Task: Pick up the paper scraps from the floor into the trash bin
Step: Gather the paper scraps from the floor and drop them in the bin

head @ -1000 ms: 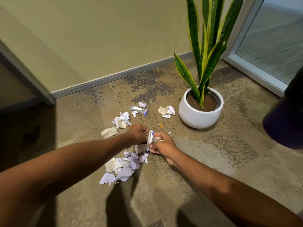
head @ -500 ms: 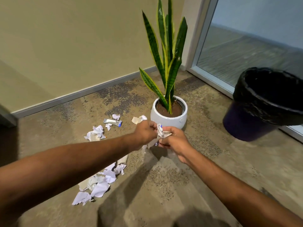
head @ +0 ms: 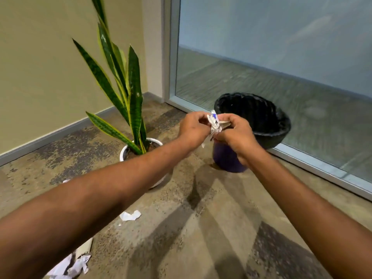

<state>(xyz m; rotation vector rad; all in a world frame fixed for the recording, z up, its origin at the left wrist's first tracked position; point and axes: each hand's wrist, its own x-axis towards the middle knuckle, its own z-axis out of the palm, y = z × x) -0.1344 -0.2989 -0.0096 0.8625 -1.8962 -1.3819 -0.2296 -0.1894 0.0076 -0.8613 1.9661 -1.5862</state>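
Observation:
My left hand (head: pixel 193 128) and my right hand (head: pixel 233 131) together grip a crumpled bunch of white paper scraps (head: pixel 214 122) between them, raised well above the floor. The bunch hangs at the near left rim of the trash bin (head: pixel 267 125), a dark purple bin lined with a black bag. One white scrap (head: pixel 130 215) lies on the floor below my left forearm. More scraps (head: pixel 70 266) lie at the bottom left, partly hidden by that arm.
A snake plant (head: pixel 124 93) in a white pot (head: pixel 156 140) stands left of the bin, close behind my left arm. A glass wall with a metal frame (head: pixel 322 170) runs behind the bin. A beige wall with a grey skirting (head: pixel 50 135) closes the left side.
Both hands have lifted the paper bunch from the floor pile and carried it right, up to the bin. The view has swung right, so the bin now sits in the middle.

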